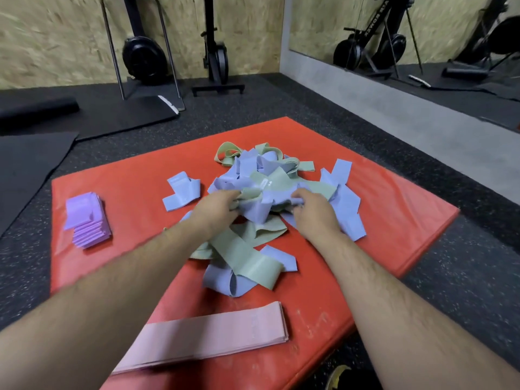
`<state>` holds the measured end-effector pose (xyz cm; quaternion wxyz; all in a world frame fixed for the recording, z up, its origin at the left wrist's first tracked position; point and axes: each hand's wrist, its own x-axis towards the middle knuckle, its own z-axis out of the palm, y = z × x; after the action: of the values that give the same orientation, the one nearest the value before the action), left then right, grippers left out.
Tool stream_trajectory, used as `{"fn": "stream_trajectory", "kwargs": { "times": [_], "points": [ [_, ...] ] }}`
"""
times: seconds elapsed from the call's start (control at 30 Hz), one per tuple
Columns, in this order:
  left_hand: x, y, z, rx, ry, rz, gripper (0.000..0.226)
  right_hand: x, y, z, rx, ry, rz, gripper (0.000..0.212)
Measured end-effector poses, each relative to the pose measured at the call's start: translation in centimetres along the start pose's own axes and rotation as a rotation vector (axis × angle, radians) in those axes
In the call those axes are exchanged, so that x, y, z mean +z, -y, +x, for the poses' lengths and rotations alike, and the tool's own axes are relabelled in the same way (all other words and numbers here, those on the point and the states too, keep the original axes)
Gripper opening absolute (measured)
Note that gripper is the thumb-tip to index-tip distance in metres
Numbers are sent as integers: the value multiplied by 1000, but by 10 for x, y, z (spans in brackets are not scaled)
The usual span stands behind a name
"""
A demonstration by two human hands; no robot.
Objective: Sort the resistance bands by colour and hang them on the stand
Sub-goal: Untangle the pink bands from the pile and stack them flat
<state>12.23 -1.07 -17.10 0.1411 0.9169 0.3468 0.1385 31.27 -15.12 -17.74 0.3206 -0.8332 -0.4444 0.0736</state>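
A tangled heap of blue and sage-green resistance bands (261, 181) lies in the middle of a red mat (126, 175). My left hand (216, 206) grips bands at the heap's left side, and my right hand (312, 209) pinches a blue band at its right side. A neat stack of purple bands (87, 218) sits at the mat's left edge. A flat pile of pink bands (213, 336) lies at the near edge. One blue band (181, 194) rests apart, left of the heap. No stand for hanging shows clearly.
The red mat lies on a dark speckled rubber floor (422, 277). Black mats (33, 164) lie to the left. Black exercise machines (143, 57) stand against the chipboard wall at the back. A wall mirror (408, 38) is at the right.
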Motion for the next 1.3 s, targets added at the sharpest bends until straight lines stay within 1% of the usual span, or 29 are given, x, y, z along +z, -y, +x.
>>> {"fn": "stream_trajectory", "kwargs": {
  "times": [0.1, 0.13, 0.2, 0.3, 0.37, 0.47, 0.53, 0.57, 0.63, 0.7, 0.73, 0.77, 0.8, 0.83, 0.87, 0.9, 0.93, 1.03, 1.07, 1.13, 1.2, 1.27, 1.3],
  "points": [
    [-21, 5, 6, -66, -165, -135, 8, -21, 7, 7, 87, -238, 238, 28],
    [-31, 4, 7, -81, -223, -170, 6, -27, 8, 10, 91, -337, 285, 26],
    [-49, 4, 10, -95, -325, -234, 10, -37, 8, 13, 76, -477, 329, 24],
    [-68, 6, 14, -117, -400, -311, 16, -44, 11, 14, 38, -584, 357, 24],
    [-78, 4, 15, -133, -430, -361, 17, -48, 15, 13, 34, -648, 387, 25],
    [-88, -6, 11, -154, -482, -402, 13, -53, 15, 11, 96, -688, 444, 27],
    [-90, -13, 8, -143, -495, -437, 10, -51, 16, 10, 114, -623, 439, 27],
    [-89, -16, 8, -126, -494, -448, 8, -47, 16, 9, 89, -546, 426, 29],
    [-83, -23, 7, -86, -462, -421, 9, -37, 17, 5, 11, -307, 357, 37],
    [-70, -29, 8, -59, -349, -339, 16, -27, 19, -3, -20, -38, 186, 45],
    [-62, -34, 7, -54, -234, -272, 21, -24, 19, -7, -27, 48, 59, 47],
    [-52, -37, 6, -40, -105, -183, 30, -22, 20, -10, -33, 99, -57, 47],
    [-43, -39, 4, -21, 21, -72, 41, -23, 23, -13, -40, 124, -129, 46],
    [-35, -40, 1, -15, 118, 15, 48, -24, 25, -14, -41, 132, -152, 45],
    [-31, -44, -3, -25, 172, 71, 50, -28, 29, -16, -41, 129, -150, 44],
    [-27, -45, -6, -25, 177, 96, 51, -30, 31, -17, -40, 121, -144, 44],
    [-25, -47, -8, -22, 145, 123, 51, -34, 34, -18, -45, 107, -145, 44],
    [-32, -52, -20, -63, -26, 251, 56, -42, 42, -27, -75, 50, -178, 38],
    [-36, -53, -25, -85, -58, 302, 59, -43, 46, -32, -88, 46, -181, 35],
    [-44, -47, -33, -122, -42, 391, 58, -45, 53, -43, -114, 82, -165, 30],
    [-52, -41, -43, -136, 46, 448, 49, -44, 61, -56, -161, 154, -161, 27],
    [-57, -41, -58, -163, 73, 432, 41, -45, 68, -70, -207, 228, -152, 24],
    [-58, -42, -68, -171, 52, 427, 37, -45, 72, -76, -216, 262, -143, 21]
  ]
}}
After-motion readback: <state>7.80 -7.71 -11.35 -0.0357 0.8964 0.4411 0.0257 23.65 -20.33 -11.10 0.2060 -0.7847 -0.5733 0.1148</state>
